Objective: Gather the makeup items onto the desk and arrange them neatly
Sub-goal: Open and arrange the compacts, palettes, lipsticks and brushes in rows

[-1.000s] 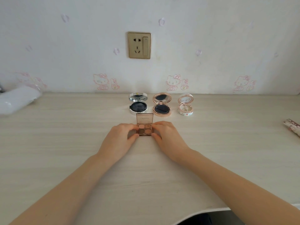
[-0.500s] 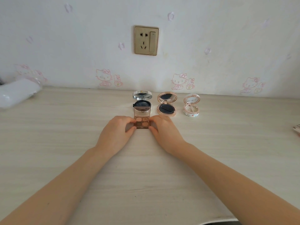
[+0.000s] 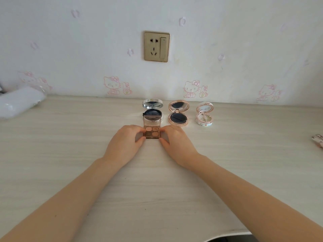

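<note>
Pale desk point(image 3: 70, 154): left hand point(image 3: 125, 145) and right hand point(image 3: 176, 145) pinch eyeshadow palette point(image 3: 152, 133) before silver compact point(image 3: 152, 104).

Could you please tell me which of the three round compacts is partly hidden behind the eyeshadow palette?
The silver compact, leftmost of the three: the open eyeshadow palette overlaps its base. The rose-gold compact and the small floral compact stand unobstructed.
</note>
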Tool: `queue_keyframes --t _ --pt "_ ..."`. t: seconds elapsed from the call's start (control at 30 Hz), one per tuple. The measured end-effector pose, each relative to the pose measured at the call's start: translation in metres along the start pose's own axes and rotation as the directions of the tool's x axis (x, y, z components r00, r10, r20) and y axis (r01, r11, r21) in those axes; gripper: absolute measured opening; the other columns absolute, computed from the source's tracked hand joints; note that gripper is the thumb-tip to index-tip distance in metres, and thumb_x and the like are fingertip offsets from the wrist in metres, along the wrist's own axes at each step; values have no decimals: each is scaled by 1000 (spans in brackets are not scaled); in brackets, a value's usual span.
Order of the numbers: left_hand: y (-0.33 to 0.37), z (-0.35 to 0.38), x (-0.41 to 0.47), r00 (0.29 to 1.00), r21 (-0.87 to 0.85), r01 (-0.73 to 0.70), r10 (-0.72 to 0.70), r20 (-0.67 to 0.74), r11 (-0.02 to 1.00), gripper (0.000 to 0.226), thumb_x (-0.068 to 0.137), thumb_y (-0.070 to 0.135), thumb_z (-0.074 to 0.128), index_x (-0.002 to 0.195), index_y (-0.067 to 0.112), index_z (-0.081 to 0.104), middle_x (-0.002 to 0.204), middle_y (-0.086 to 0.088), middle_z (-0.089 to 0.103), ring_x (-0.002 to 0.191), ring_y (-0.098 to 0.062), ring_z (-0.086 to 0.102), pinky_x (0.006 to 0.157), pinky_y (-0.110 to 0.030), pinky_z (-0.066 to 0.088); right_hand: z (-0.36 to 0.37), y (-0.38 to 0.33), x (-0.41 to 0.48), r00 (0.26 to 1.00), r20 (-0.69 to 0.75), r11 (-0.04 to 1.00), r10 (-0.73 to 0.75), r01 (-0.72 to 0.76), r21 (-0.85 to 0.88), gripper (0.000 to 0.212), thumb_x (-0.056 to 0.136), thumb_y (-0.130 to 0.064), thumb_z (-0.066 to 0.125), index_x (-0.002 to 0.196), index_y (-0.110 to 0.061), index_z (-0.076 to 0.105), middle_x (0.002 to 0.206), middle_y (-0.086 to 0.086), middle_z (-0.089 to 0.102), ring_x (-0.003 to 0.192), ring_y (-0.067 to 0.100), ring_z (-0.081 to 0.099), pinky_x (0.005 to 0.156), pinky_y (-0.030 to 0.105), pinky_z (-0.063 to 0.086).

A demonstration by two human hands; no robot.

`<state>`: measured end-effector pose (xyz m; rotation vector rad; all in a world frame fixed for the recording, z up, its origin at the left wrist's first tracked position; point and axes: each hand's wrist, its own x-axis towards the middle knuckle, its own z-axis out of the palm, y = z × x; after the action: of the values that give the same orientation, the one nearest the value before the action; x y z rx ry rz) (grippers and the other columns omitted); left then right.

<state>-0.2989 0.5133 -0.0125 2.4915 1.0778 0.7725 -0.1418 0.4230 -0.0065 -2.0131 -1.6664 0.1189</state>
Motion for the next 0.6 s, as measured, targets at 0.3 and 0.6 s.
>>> queue_keyframes --t 0.3,0.6 --pt "33 3 -23 993 45 -98 101 -68 994 29 87 16 61 114 23 67 120 10 64 116 -15 52 92 -32 47 -26 17 -36 999 13 994 31 -29 -101 46 97 -25 46 140 -11 39 142 4 43 136 19 31 109 25 25" --pt "110 42 -38 951 -12 -309 309 13 951 26 89 17 58 113 18 68 108 6 68 113 -12 53 85 -33 51 -74 67 -112 995 -63 967 83 -96 -235 43 94 -20 51 134 -7 46 136 8 49 133 26 37 106 30 32"
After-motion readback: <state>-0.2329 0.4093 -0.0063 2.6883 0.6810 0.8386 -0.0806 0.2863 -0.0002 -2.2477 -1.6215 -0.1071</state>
